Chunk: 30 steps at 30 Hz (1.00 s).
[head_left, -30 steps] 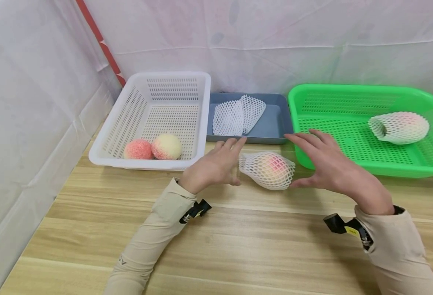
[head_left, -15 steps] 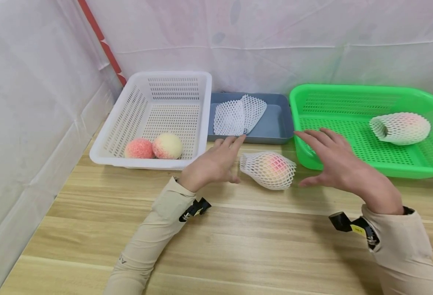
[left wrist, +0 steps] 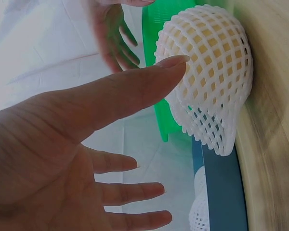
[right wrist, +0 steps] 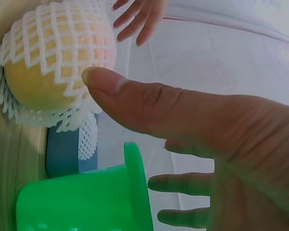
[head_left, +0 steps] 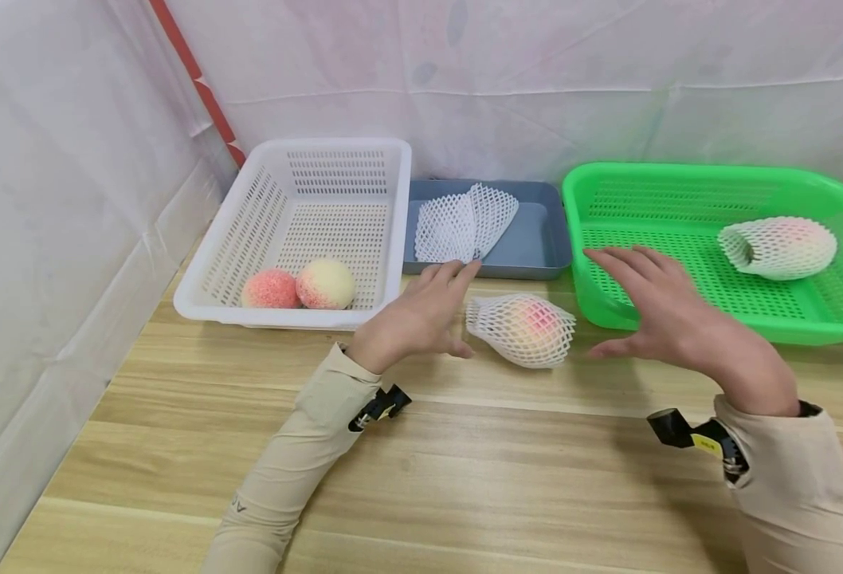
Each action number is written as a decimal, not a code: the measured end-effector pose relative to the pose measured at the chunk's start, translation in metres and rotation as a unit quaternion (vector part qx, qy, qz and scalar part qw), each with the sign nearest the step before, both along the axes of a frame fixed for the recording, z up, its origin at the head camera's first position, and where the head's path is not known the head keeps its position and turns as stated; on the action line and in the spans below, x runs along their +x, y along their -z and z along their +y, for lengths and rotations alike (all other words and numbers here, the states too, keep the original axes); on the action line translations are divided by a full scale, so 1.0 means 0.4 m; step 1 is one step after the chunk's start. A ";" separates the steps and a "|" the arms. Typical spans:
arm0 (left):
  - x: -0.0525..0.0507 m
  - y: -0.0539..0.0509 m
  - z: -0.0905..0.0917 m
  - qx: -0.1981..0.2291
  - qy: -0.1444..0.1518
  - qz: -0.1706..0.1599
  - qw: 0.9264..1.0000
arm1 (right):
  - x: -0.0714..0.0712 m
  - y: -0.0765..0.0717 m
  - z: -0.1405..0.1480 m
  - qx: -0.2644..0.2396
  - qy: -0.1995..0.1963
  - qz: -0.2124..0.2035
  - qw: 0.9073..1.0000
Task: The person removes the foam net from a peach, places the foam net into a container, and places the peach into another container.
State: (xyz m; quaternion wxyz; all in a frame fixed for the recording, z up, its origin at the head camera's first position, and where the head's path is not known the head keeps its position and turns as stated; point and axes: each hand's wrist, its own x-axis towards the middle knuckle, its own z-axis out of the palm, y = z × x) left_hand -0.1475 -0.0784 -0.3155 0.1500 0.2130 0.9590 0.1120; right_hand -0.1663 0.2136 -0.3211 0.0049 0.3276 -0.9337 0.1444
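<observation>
"Where is the netted fruit [head_left: 529, 328]?"

"It lies on the wooden table [head_left: 464, 478], right in the middle, between the left hand [head_left: 417, 319] and the right hand [head_left: 672, 315]. It is pink and yellow, and its white net has a thin, loose end that points to the left hand."

"Does the net cover it all?"

"No. The right wrist view shows bare yellow skin past the edge of the net."

"Is the left hand holding it?"

"No, it holds nothing. Its fingers are long and straight, and its thumb is wide apart from them. It is just beside the loose end of the net — I can't tell if the thumb touches it."

"And the right hand?"

"It holds nothing too. The thumb and fingers are spread wide, with a little gap between them and the fruit. Its fingers are near the green basket [head_left: 687, 325]."

"What is in that basket?"

"Another fruit in a net [head_left: 780, 249], over on the right side."

"And the white basket [head_left: 285, 317]?"

"Two round fruits [head_left: 326, 285] with no nets — one mostly pink, one mostly pale yellow. They sit side by side near the front."

"What is between the baskets?"

"A blue-gray tray [head_left: 536, 231], with white nets [head_left: 446, 229] lying flat in it."
</observation>
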 end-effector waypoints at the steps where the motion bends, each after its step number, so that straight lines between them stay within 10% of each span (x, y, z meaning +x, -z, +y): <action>1: 0.000 0.000 0.000 -0.002 0.000 0.001 1.000 | -0.002 0.000 0.003 0.002 0.000 0.001 1.000; 14: 0.001 -0.010 -0.015 0.014 -0.021 -0.006 1.000 | 0.009 -0.007 -0.023 0.018 0.002 -0.038 0.999; 30: 0.002 -0.020 -0.021 0.018 0.024 -0.042 0.999 | 0.049 0.031 -0.117 0.043 -0.009 0.035 0.998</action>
